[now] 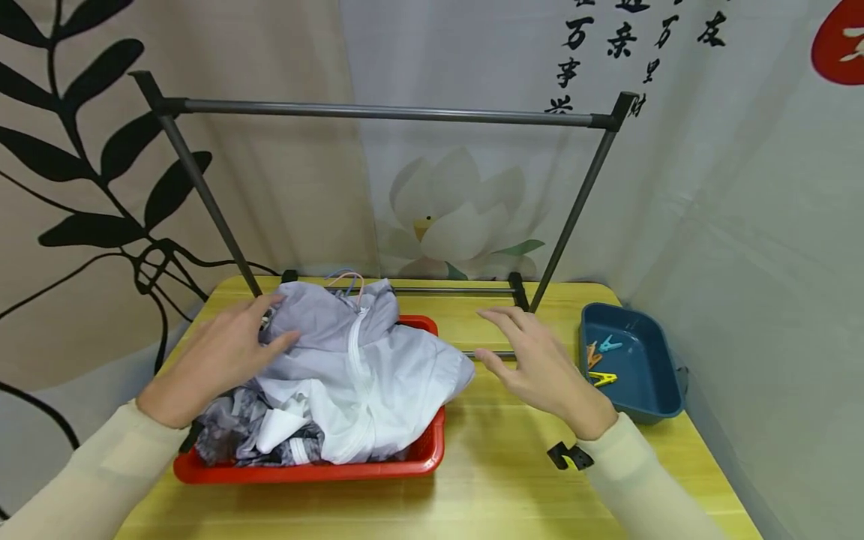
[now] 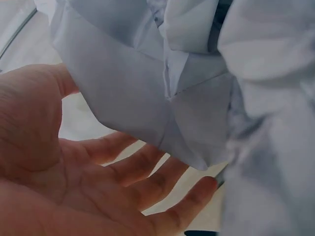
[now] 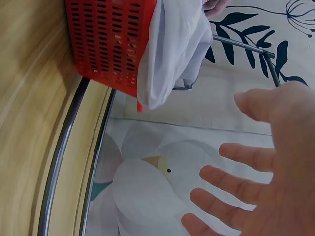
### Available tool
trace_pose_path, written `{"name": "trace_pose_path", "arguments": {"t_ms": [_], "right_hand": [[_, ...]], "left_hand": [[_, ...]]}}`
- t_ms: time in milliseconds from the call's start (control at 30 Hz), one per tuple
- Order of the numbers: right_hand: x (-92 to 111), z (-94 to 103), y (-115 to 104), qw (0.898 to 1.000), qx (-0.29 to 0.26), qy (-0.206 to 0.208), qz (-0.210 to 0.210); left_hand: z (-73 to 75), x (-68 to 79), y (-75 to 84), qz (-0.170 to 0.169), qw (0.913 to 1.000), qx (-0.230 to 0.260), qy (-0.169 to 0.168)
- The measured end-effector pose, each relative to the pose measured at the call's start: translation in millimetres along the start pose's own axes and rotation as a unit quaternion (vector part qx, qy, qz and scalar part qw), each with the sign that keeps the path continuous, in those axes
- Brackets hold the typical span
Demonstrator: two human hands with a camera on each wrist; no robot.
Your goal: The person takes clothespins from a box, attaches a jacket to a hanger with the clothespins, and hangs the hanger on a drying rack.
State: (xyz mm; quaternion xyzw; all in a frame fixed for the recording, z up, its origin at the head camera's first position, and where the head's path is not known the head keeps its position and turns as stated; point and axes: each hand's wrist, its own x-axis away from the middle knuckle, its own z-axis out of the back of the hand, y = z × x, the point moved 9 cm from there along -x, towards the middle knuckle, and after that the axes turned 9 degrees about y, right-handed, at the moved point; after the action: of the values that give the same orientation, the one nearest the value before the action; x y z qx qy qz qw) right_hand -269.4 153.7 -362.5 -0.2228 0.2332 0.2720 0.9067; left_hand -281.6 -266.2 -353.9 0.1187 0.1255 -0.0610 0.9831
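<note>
A pale grey-white zip jacket (image 1: 398, 375) lies heaped over a red perforated basket (image 1: 432, 450) of clothes, with a white zip running down it. My left hand (image 1: 226, 356) is at the jacket's left side, thumb and fingers spread and relaxed; in the left wrist view its fingers (image 2: 133, 169) lie beside and behind the pale cloth. My right hand (image 1: 540, 364) hovers right of the basket with nothing in it. In the right wrist view its fingers (image 3: 231, 184) are spread apart. Thin pink and blue hanger hooks (image 1: 354, 279) stick up behind the jacket.
A dark grey metal rack (image 1: 378, 111) spans the wooden table (image 1: 513, 480), with its top bar behind and above the basket. To the right stands a blue bin (image 1: 637, 349) with several clothes pegs (image 1: 603, 379). Printed curtains (image 1: 466, 45) hang behind.
</note>
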Motion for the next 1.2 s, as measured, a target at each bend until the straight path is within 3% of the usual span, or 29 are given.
{"name": "trace_pose_path", "arguments": {"t_ms": [267,600,1000,1200], "right_hand": [[-8,-17.6,-10,1.000,-0.014,-0.022,-0.009],[-15,-37.0,-26,0.998,-0.048,-0.037,0.006],[-23,-63.9,-41,0.995,-0.067,-0.066,0.012],[-27,-76.6,-45,0.994,-0.065,-0.089,0.008]], "left_hand": [[-11.6,-5.0,-5.4,0.012,0.9991,-0.005,-0.041],[-21.7,-6.3,-6.1,-0.010,0.9988,-0.003,-0.047],[-26.6,-1.6,0.2,0.001,0.9968,0.022,-0.076],[-25.7,-1.3,-0.1,-0.004,0.9968,0.043,-0.067]]}}
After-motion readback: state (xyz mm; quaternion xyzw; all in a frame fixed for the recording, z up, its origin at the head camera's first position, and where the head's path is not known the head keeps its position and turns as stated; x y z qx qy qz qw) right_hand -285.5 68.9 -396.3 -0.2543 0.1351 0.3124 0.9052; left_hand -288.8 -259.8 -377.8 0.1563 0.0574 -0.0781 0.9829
